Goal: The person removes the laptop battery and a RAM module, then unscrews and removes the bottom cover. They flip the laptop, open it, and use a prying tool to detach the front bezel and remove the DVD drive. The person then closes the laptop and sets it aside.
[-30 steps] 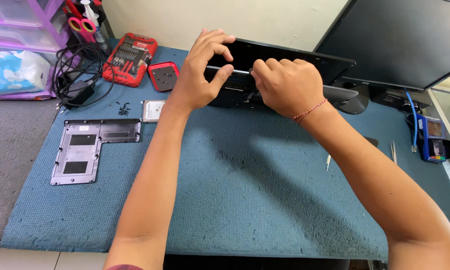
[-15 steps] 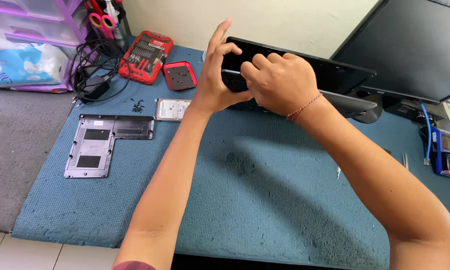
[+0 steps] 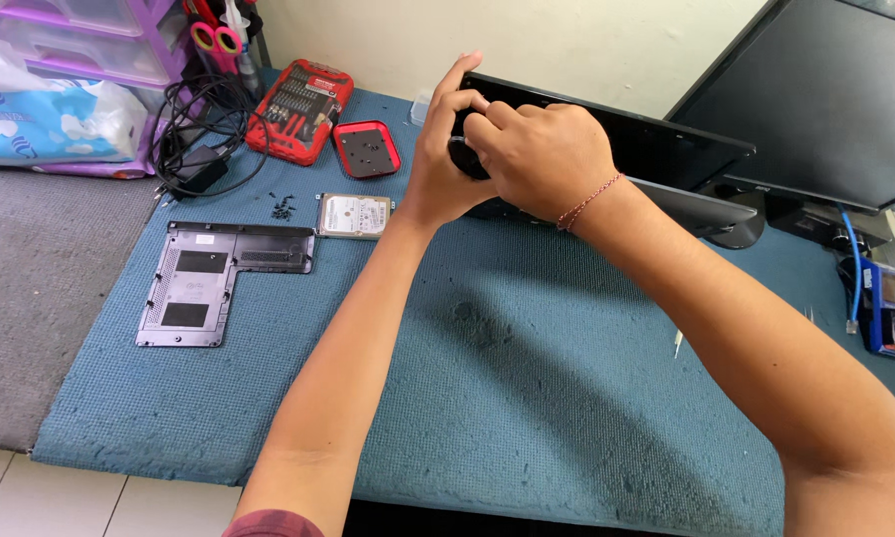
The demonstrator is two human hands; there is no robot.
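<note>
Two hands work at the top centre of the frame, both on one black laptop (image 3: 656,149) that stands tilted on its edge at the far side of the blue mat (image 3: 527,398) covering the counter. The left hand (image 3: 445,149) grips the laptop's left end, thumb and fingers closed around the edge, with the forefinger raised above it. The right hand (image 3: 542,159), with a thin red string at the wrist, lies over the same end, its fingers curled shut on the casing; what the fingertips press on is hidden.

Left of the hands lie one bare hard drive (image 3: 354,215), one black plastic cover panel (image 3: 219,278) flat on the mat, and a small cluster of dark screws (image 3: 282,207), too small to count. Above them sit one open red case (image 3: 300,109) holding rows of screwdriver bits, and just beside it one smaller red tray (image 3: 367,149) with a few tiny specks inside.

In the upper left corner, a purple drawer unit (image 3: 89,40) stands behind one blue-and-white plastic packet (image 3: 50,119); a tangle of black cable (image 3: 194,129) rests nearby. One dark monitor (image 3: 825,89) fills the upper right of the frame.
</note>
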